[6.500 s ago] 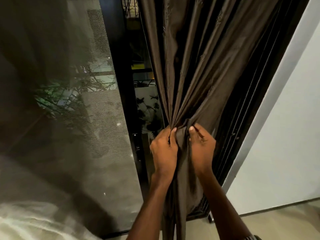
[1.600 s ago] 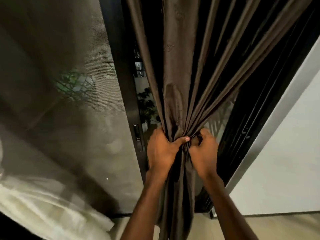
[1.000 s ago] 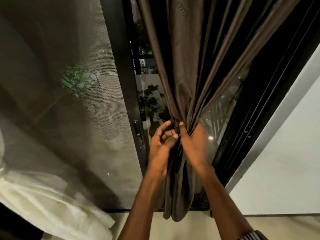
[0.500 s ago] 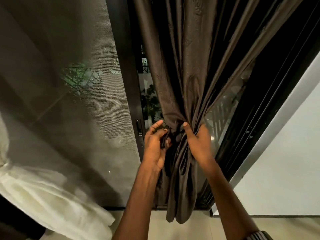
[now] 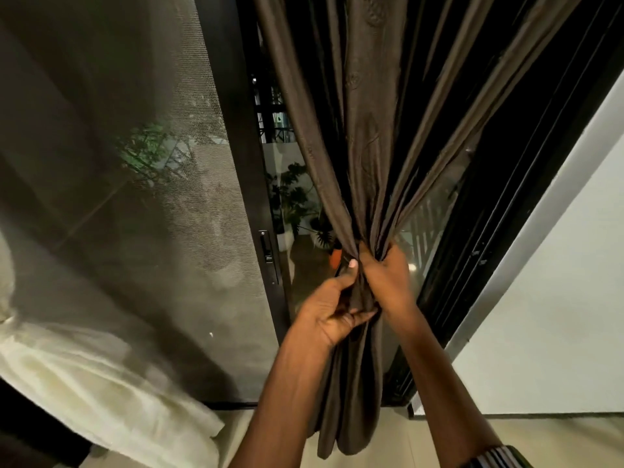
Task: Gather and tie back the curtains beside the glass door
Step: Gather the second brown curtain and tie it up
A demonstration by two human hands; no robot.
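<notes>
Curtain [image 5: 363, 157] beside the glass door [image 5: 297, 231] looks soft, slick & light, so you keep left hand [image 5: 332, 310] & right hand [image 5: 388, 278] both clenched on the bunched waist, w/ folds likely to slip if grip loosens.

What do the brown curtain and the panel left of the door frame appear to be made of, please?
The brown curtain looks like a smooth woven fabric with a slight satin sheen; its folds catch light and faint embroidered motifs show. The screen panel looks like fine mesh, with a visible grid texture, semi-transparent.
</notes>
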